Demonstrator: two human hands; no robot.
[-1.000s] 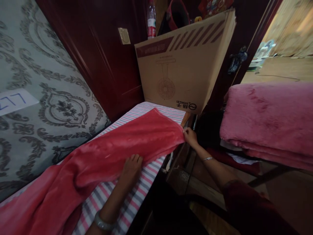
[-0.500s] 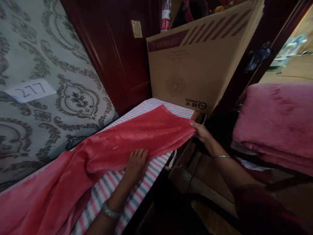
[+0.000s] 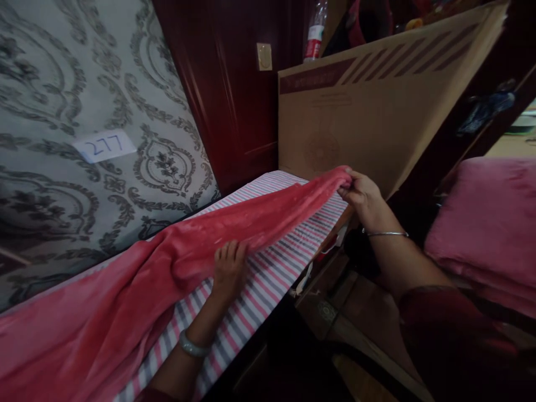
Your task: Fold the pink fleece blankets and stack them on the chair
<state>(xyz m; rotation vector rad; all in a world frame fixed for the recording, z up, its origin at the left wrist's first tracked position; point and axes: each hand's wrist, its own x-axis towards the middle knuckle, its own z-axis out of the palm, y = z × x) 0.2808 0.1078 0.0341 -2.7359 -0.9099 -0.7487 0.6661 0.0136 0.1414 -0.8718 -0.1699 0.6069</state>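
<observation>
A soft red plush blanket (image 3: 184,240) stretches in loose folds from the lower left across a striped sheet (image 3: 255,290). At its far right corner, my right hand (image 3: 363,195) is closed on the fabric and holds it raised above the sheet. My left hand (image 3: 229,271) has its fingers curled over the blanket's near edge, around the middle of its length. The left thumb is hidden, but the hand looks closed on that edge.
Behind the sheet stands a large cardboard box (image 3: 377,106), with a plastic bottle (image 3: 314,42) beyond its top. Patterned wallpaper (image 3: 46,190) with a paper marked 277 (image 3: 104,145) is on the left. A folded pink blanket (image 3: 494,223) lies to the right.
My right hand has lifted the blanket's corner up and away from me, uncovering more striped sheet along the near side. My left hand remains at the near edge. The view has turned slightly left.
</observation>
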